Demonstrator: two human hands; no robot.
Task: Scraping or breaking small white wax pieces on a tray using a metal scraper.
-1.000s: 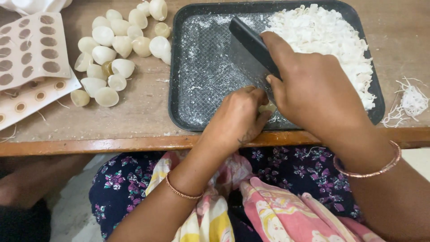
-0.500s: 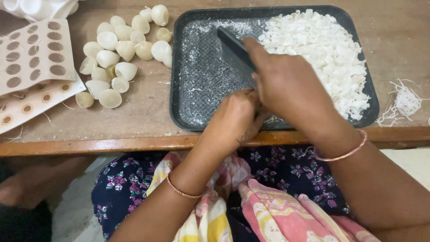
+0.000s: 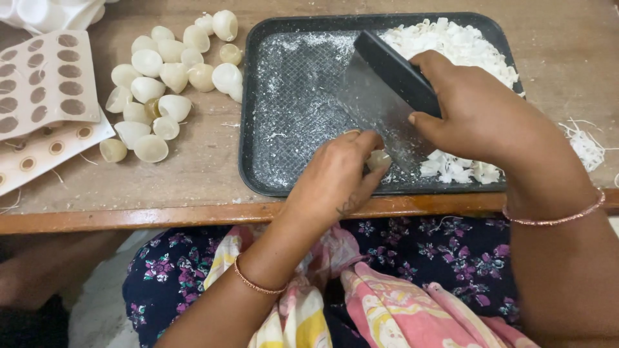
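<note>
Change since half a second ago: the scraper blade (image 3: 380,106) now stands lifted and tilted over the middle of the dark tray (image 3: 258,129), its flat steel face showing; before, it lay low under the right hand.

Bench (image 3: 193,174): wooden, with the tray near its front edge. A heap of white chopped bits (image 3: 464,48) fills the tray's far right corner, with a smaller scatter (image 3: 458,171) at its near right edge.

Right hand (image 3: 490,119): over the tray's right half, grip closed round the scraper's black handle (image 3: 396,71), wrist bent down.

Left hand (image 3: 338,177): at the tray's near rim, thumb and fingers pinching a small pale piece (image 3: 379,159) against the blade's lower edge.

Left of the tray: a pile of whole pale shells (image 3: 161,84); further left, perforated sheets (image 3: 45,84).
</note>
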